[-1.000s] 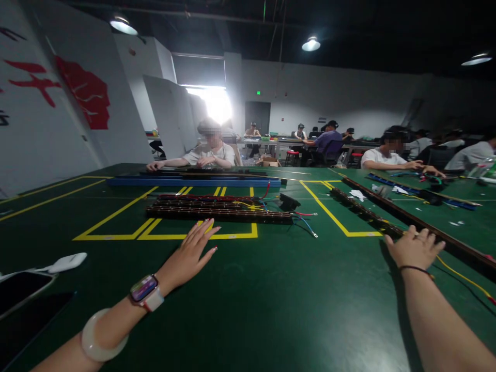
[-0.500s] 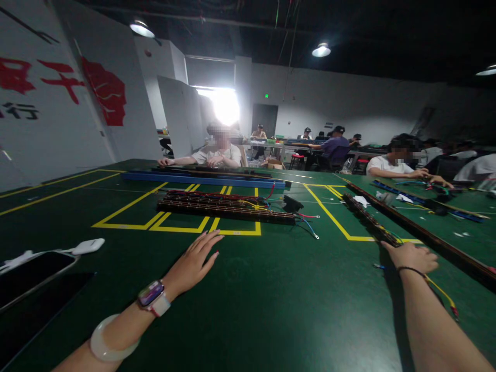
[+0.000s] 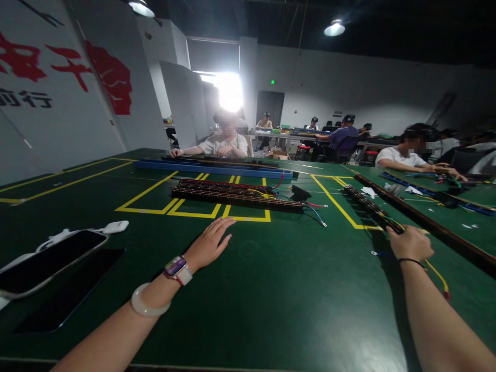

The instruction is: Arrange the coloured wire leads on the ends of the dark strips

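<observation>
My right hand point(image 3: 411, 244) is closed around the near end of a long, thin dark strip with wires point(image 3: 364, 202). That end looks lifted, with a shadow on the tabletop beside it. A blue wire with a ring terminal and a yellow wire with a red tip stick out near the hand. My left hand point(image 3: 209, 242) rests palm down with its fingers stretched and holds nothing. Beyond its fingertips lies a bundle of similar dark strips point(image 3: 236, 197), with red, blue and yellow wires at its right end.
Yellow tape marks the green table point(image 3: 279, 289). Phones point(image 3: 54, 258) and a white cable lie at the left. Blue channels point(image 3: 217, 168) lie across the far side, before a seated person point(image 3: 228, 142). Along the right runs a long dark rail point(image 3: 422, 219); another person point(image 3: 403, 155) works beyond.
My right hand has closed around the strip's near end, which appears raised a little off the table. My left hand stays flat and open. The view has shifted slightly.
</observation>
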